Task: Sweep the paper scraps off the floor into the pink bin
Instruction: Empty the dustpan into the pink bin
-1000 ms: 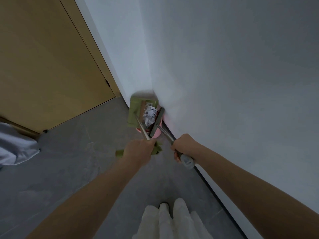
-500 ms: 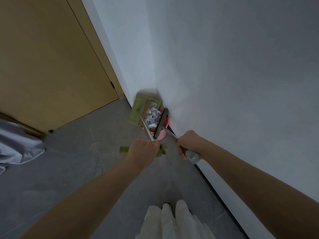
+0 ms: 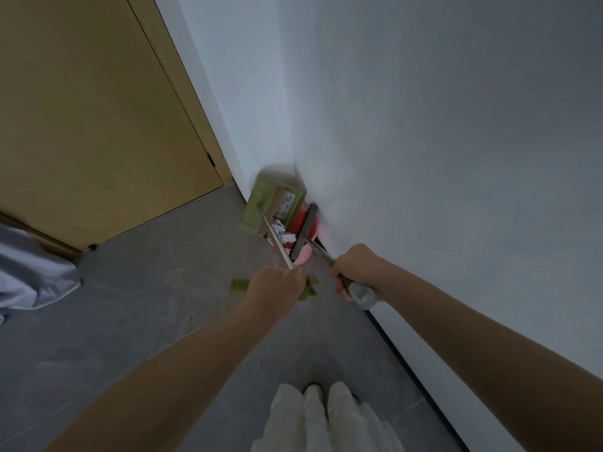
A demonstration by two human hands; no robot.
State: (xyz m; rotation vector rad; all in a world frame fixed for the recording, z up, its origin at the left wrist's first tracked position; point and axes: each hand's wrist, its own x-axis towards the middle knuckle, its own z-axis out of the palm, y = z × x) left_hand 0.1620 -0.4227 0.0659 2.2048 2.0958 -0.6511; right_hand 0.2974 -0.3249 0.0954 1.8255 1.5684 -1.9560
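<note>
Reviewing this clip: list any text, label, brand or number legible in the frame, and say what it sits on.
Nothing can be read.
Sticker on the green dustpan, tilted over the pink bin: a pale label with dark printed lines, too small and blurred to read.
Broom handle end in the right hand: no marking legible.
Door, walls, floor: no text visible.

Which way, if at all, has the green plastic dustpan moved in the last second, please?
Yes: the green plastic dustpan has tipped steeper over the pink bin, its back rising toward the wall corner.
</note>
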